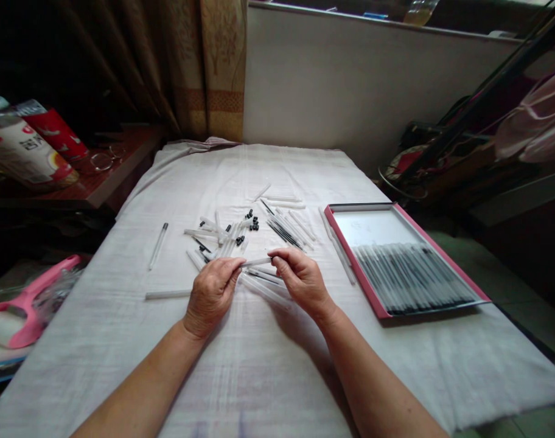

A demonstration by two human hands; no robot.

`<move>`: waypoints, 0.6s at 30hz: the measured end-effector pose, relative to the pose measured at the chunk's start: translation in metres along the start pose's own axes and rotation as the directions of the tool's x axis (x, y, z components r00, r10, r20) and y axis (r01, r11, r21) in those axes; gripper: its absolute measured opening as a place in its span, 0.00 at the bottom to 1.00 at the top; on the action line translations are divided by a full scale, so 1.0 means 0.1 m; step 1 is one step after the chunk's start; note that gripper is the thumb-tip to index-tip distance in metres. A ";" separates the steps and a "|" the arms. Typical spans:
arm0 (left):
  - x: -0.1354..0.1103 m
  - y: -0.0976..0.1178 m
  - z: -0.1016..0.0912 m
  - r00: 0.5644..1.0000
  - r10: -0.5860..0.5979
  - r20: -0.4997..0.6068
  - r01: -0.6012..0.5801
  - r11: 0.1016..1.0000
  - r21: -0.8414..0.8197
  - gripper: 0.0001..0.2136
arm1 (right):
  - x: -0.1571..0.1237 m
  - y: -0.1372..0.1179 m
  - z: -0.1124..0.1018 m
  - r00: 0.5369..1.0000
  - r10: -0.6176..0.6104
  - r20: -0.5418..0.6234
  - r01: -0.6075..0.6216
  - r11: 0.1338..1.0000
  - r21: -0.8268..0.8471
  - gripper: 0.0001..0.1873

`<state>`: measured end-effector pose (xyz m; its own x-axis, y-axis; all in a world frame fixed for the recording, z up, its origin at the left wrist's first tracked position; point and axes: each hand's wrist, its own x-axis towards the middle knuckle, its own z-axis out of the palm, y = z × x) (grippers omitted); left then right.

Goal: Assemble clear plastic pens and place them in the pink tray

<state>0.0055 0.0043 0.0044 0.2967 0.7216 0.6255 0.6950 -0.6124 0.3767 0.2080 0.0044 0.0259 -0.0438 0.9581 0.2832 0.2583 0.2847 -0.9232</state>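
My left hand (pixel 212 293) and my right hand (pixel 302 278) hold the two ends of one clear pen tube (pixel 255 262) just above the white cloth (pixel 241 365), fingers pinched on it. Behind the hands lies a scatter of clear tubes (pixel 223 237), black refills (pixel 282 232) and small black caps (pixel 252 222). More clear tubes (pixel 263 289) lie directly under my hands. A single capped tube (pixel 157 246) lies apart to the left, and another clear tube (pixel 167 294) lies near my left wrist.
A pink-edged shallow tray (pixel 350 255) at the right holds a row of finished pens (pixel 409 277). A side shelf at left carries packets and a jar (pixel 17 152). A pink tool (pixel 28 298) lies low at left. The wall and a curtain stand behind.
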 end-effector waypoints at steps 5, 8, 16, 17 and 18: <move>0.00 0.01 0.00 1.000 0.029 -0.002 -0.029 1.000 -0.008 0.10 | -0.01 0.01 -0.02 0.996 -0.082 -0.020 0.078 0.987 -0.138 0.12; 0.00 0.01 0.00 0.999 0.040 -0.004 -0.040 0.999 -0.005 0.09 | -0.01 0.02 -0.03 0.989 -0.146 -0.018 0.135 0.949 -0.286 0.13; -0.01 0.02 0.01 0.997 0.071 0.002 -0.071 0.997 -0.006 0.09 | 0.02 0.09 -0.07 0.996 -0.075 0.053 0.090 0.895 -0.438 0.27; -0.01 0.02 0.01 0.998 0.068 0.003 -0.068 0.998 -0.009 0.09 | 0.01 0.09 -0.08 0.996 -0.061 0.062 0.081 0.913 -0.399 0.25; 0.00 0.02 0.01 0.998 0.064 0.003 -0.064 0.998 -0.012 0.09 | 0.01 0.08 -0.09 0.996 -0.049 0.071 0.072 0.931 -0.357 0.22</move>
<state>0.0076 0.0033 0.0038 0.3423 0.6820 0.6463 0.6667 -0.6610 0.3444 0.2189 0.0074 0.0207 -0.1253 0.9428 0.3090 0.5818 0.3221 -0.7468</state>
